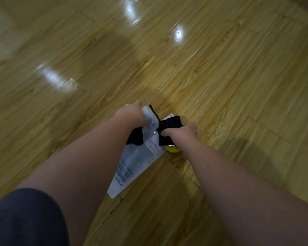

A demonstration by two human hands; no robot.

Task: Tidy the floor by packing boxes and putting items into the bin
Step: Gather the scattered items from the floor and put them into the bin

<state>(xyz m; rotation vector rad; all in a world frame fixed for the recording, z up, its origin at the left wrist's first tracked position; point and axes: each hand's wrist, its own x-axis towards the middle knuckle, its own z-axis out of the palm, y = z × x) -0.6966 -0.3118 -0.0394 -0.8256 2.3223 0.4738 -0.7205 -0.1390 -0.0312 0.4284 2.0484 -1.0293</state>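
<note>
While L hand (pixel 130 116) grips plastic bag (pixel 132 162), R hand (pixel 182 132) grips black strap (pixel 169 123), bag btwn hands

I see a glossy yellow wood-plank floor (pixel 220 68) catching bright light glints, and a dark blue garment (pixel 25 219) lower left

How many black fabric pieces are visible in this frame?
2. A ribbed black piece is gripped by the right hand; a plain black piece sits under the left hand, which grips the clear plastic bag. More may be hidden behind it.
</note>
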